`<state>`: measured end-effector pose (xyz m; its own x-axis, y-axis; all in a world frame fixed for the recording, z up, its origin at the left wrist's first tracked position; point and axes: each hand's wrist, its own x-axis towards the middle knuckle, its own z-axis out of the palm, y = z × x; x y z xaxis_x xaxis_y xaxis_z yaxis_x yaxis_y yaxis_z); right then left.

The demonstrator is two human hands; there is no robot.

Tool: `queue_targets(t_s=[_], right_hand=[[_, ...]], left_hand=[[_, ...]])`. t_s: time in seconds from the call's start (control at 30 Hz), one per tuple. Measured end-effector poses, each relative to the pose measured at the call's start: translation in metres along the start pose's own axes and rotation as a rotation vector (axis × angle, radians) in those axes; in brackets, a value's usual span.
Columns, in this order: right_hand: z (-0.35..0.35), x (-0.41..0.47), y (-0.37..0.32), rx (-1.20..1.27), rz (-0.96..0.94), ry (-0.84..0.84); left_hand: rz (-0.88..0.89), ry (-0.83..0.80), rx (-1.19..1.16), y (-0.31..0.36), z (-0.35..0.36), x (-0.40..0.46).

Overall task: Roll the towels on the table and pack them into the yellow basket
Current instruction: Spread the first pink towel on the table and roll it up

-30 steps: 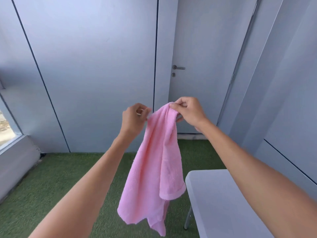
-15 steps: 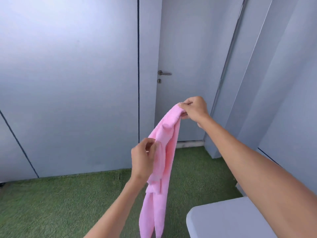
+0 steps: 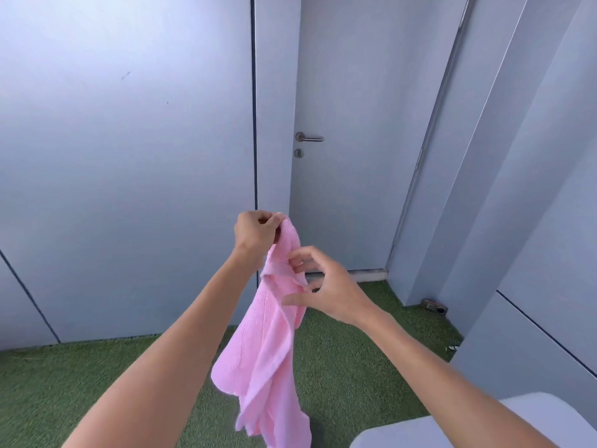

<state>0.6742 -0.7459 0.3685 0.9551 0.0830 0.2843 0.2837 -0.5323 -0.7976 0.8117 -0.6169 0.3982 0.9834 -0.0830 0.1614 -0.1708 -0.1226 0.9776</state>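
The left hand, raised at arm's length, pinches the top of the pink towel, which hangs lengthwise in the air over the grass. Lower, the right hand touches its folds, fingers loosely spread. The table corner lies lower right.

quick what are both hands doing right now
Left hand: pinching the top of the pink towel, holding it up.
Right hand: open, fingers spread against the towel, gripping nothing.
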Motion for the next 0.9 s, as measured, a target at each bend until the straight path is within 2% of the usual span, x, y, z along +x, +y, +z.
queue_targets(t_s=[0.2,0.3,0.4,0.5,0.6,0.67,0.73,0.9], right_hand=[[-0.002,0.019,0.014,-0.254,-0.187,0.088],[-0.004,0.031,0.014,-0.252,-0.241,0.189],[-0.013,0.040,0.007,-0.196,-0.175,0.198],[-0.032,0.056,-0.001,-0.245,-0.112,0.123],[-0.049,0.074,-0.010,-0.477,-0.062,-0.028],[-0.046,0.081,-0.014,-0.644,0.021,-0.196],[-0.040,0.085,-0.018,-0.708,0.110,-0.331],[-0.045,0.092,-0.028,-0.782,0.211,-0.508]], left_hand=[[-0.085,-0.005,-0.100,0.004,-0.013,0.015],[-0.120,0.007,-0.158,0.006,-0.017,0.011],[-0.146,0.039,-0.135,-0.005,-0.026,0.007],[-0.160,-0.013,-0.217,-0.019,-0.033,-0.017],[-0.034,-0.081,-0.244,-0.031,-0.023,-0.063],[0.094,-0.152,-0.097,-0.041,-0.008,-0.091],[0.170,-0.182,0.054,-0.053,0.010,-0.107],[0.157,-0.037,0.240,-0.068,0.026,-0.108]])
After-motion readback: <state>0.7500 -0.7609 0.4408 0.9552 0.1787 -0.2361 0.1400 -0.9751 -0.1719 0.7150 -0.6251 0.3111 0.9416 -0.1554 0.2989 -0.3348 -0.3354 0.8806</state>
